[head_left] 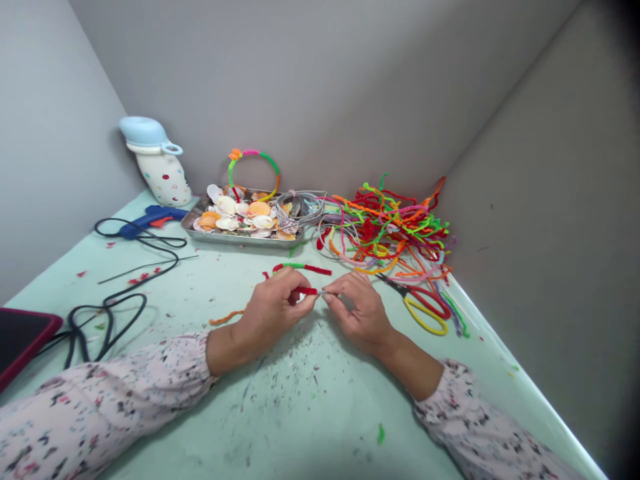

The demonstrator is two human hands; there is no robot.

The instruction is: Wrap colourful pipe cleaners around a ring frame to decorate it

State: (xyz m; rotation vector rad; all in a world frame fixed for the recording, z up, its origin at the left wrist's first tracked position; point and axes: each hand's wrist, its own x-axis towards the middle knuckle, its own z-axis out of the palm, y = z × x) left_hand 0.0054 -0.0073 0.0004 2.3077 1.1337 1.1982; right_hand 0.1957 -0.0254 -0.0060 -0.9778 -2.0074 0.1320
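Near the middle of the table, my left hand [267, 310] is closed in a pinch on a fuzzy red pipe cleaner [307, 291]. A short bit of grey wire [321, 293] shows at its tip. My right hand [361, 312] pinches this wire between thumb and forefinger, fingertips almost meeting those of the left. Just behind the hands is a curved length of red and green pipe cleaner [296, 266]; whether it joins the held piece is hidden by my left hand. An orange pipe cleaner [227, 318] sticks out beside my left wrist.
Behind stands a metal tray [240, 242] of shells with a colourful hoop [273, 162]. Coiled grey wire [305, 217], a pipe cleaner heap [395, 230] and scissors [425, 310] lie rightward. Leftward are a bottle [163, 173], blue glue gun [150, 219], black cord [173, 267] and dark red-edged device [25, 340].
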